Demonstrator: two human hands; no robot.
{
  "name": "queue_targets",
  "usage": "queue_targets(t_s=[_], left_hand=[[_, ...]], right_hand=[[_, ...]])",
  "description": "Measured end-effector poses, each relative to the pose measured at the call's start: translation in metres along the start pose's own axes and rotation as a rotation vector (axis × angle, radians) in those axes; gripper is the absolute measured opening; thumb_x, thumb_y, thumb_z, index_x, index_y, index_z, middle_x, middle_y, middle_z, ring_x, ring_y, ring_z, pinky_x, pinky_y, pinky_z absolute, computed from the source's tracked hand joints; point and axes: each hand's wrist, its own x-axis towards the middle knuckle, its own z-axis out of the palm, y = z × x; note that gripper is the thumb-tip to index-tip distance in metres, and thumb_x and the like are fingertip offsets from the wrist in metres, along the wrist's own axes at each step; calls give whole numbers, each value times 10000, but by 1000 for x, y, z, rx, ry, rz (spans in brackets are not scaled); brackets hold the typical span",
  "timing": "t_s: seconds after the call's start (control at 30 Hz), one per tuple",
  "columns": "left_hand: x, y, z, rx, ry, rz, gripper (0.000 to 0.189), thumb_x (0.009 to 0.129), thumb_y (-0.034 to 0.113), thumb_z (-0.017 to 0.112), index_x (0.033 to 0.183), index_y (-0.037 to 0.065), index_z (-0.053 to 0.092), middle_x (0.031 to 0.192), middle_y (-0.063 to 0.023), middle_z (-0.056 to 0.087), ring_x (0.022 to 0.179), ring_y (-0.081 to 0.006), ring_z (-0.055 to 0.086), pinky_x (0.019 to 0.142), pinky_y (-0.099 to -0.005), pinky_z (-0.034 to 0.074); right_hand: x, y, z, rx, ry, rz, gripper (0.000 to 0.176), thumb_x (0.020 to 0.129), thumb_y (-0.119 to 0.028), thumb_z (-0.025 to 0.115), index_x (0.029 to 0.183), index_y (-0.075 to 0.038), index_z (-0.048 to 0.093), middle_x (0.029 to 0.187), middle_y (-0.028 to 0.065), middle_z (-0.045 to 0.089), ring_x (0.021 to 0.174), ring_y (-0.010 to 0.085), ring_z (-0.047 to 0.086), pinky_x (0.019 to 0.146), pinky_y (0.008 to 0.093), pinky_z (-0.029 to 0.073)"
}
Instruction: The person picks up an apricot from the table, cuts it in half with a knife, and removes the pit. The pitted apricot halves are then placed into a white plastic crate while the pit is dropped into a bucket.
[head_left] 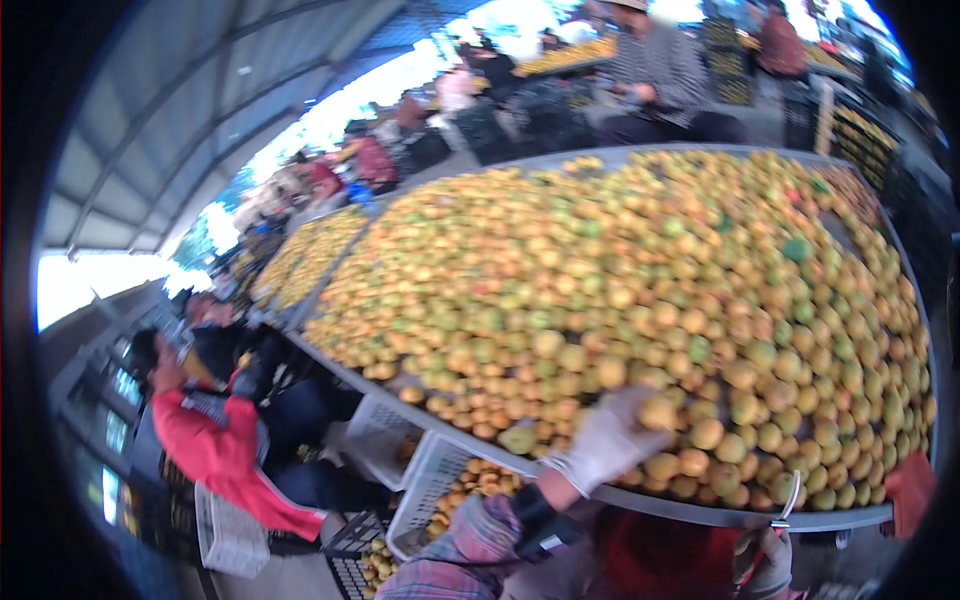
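Note:
In a pale glove, my left hand (612,436) reaches over the near edge of a big metal-rimmed table (690,510). Its fingers are closed around a yellow apricot (657,412), just above the heap of apricots (560,270). My right hand (768,566), gloved too, is low at the table's front edge. It grips a slim tool with a bright metal tip (793,497) pointing up and some red lower down; its exact kind is blurred. A wristband (540,520) is on my left forearm.
White crates (425,490), one with apricots inside, stand against the table at the left. A person in a red top (215,440) sits beyond them. Across the table sits a person in a checked shirt (660,75). Green leaves (796,249) lie among the fruit.

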Motion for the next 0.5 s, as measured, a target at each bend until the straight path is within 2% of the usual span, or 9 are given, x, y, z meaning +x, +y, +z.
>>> queue_targets(t_s=[0.03, 0.07, 0.1, 0.13, 0.17, 0.23, 0.27, 0.43, 0.5], left_hand=[[-20, 4, 10, -254, -158, -107, 645, 769, 286, 778, 1302, 24, 525, 1220, -189, 601, 1110, -265, 616, 944, -368, 493], [-38, 24, 2, -133, -166, 58, 633, 778, 239, 764, 1322, 38, 510, 1175, -184, 609, 1050, -282, 630, 903, -353, 510], [-56, 39, 0, -240, -284, -45, 641, 787, 220, 750, 1348, 54, 490, 1163, -178, 608, 1007, -297, 634, 863, -350, 522], [-72, 47, -1, -271, -283, 73, 657, 799, 217, 731, 1379, 65, 463, 1155, -178, 607, 980, -304, 640, 836, -364, 530], [-88, 56, -5, -303, -387, -19, 673, 811, 195, 708, 1413, 83, 429, 1206, -189, 580, 1047, -320, 623, 884, -370, 517], [-115, 54, 2, -257, -286, 169, 689, 812, 169, 690, 1435, 91, 406, 1276, -202, 533, 1136, -335, 580, 953, -378, 485], [-127, 57, -1, -280, -334, 98, 698, 807, 157, 684, 1442, 90, 400, 1352, -213, 469, 1205, -353, 532, 1006, -392, 449], [-173, 61, -8, -275, -284, 148, 693, 821, 181, 694, 1439, 76, 397, 1394, -211, 430, 1217, -369, 521, 1009, -395, 447], [-190, 65, -5, -335, -69, 73, 722, 790, 216, 732, 1418, 63, 411, 1302, -215, 508, 1173, -394, 536, 990, -421, 456]], right_hand=[[0, -15, 38, -199, 98, 1, 527, 949, -518, 529, 688, -65, 591, 434, -19, 392, 324, 102, 362, 325, 242, 266], [1, -16, 51, -169, 60, 24, 390, 943, -403, 580, 844, -33, 652, 486, -37, 418, 356, 83, 357, 346, 228, 263], [4, -12, 58, -178, 22, 23, 390, 943, -403, 580, 844, -33, 652, 486, -37, 418, 356, 83, 357, 346, 228, 263], [8, -5, 61, -170, -41, 7, 394, 921, -378, 607, 987, 10, 602, 577, 52, 529, 370, 137, 449, 334, 254, 346], [11, 3, 65, -161, -97, -12, 475, 899, -353, 634, 1130, 53, 552, 668, 141, 640, 383, 191, 540, 322, 279, 429], [7, 15, 81, -205, -142, 33, 478, 892, -390, 639, 1112, 28, 562, 641, 90, 626, 389, 158, 545, 326, 252, 436], [1, 20, 89, -233, -114, 61, 463, 892, -394, 641, 1089, 18, 566, 634, 84, 621, 394, 158, 552, 329, 252, 440], [-36, 39, 107, -136, -180, 63, 416, 901, -409, 639, 1006, -10, 582, 611, 59, 611, 401, 151, 561, 333, 252, 443], [-49, 45, 116, -42, -206, -11, 406, 910, -409, 631, 991, -13, 584, 607, 58, 612, 393, 146, 554, 330, 248, 437]])
